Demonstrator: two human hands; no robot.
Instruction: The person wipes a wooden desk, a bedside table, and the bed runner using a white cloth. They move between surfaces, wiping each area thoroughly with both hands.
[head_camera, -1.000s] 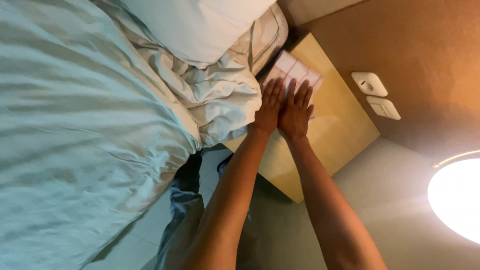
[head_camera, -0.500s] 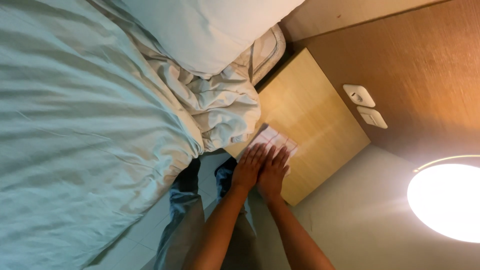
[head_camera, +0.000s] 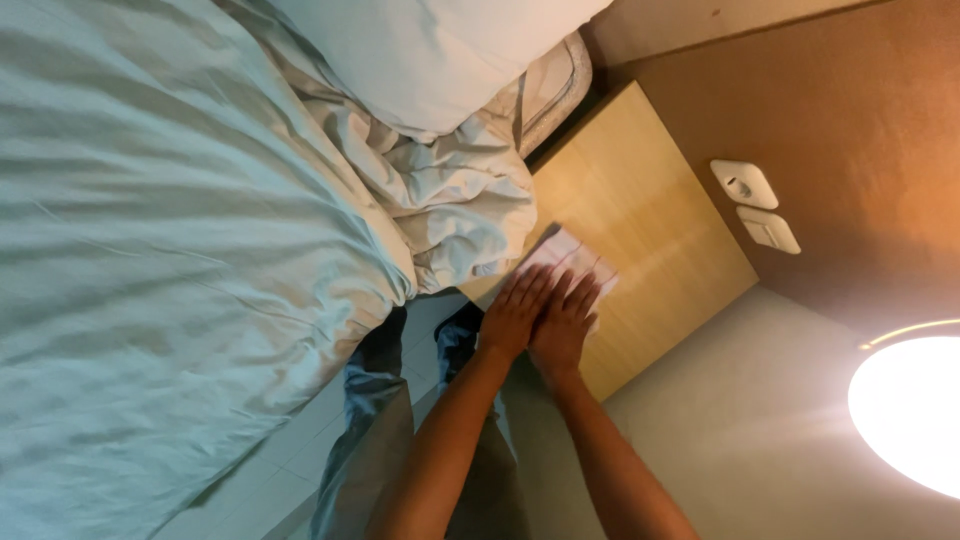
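Note:
My left hand (head_camera: 515, 315) and my right hand (head_camera: 565, 325) lie flat side by side, palms down, on a white folded cloth or sheet of paper (head_camera: 575, 255). It rests on a light wooden bedside table (head_camera: 650, 220), near the edge closest to me and close to the bed. Only its far end shows beyond my fingertips. Neither hand curls around it.
A bed with a pale rumpled duvet (head_camera: 180, 250) and a white pillow (head_camera: 440, 50) fills the left. Two wall switches (head_camera: 755, 205) sit on the brown panel beyond the table. A bright round lamp (head_camera: 910, 410) glows at lower right. My trouser legs (head_camera: 390, 420) are below.
Both hands, flat on the white piece, have slid it from the far end of the table top to the near edge.

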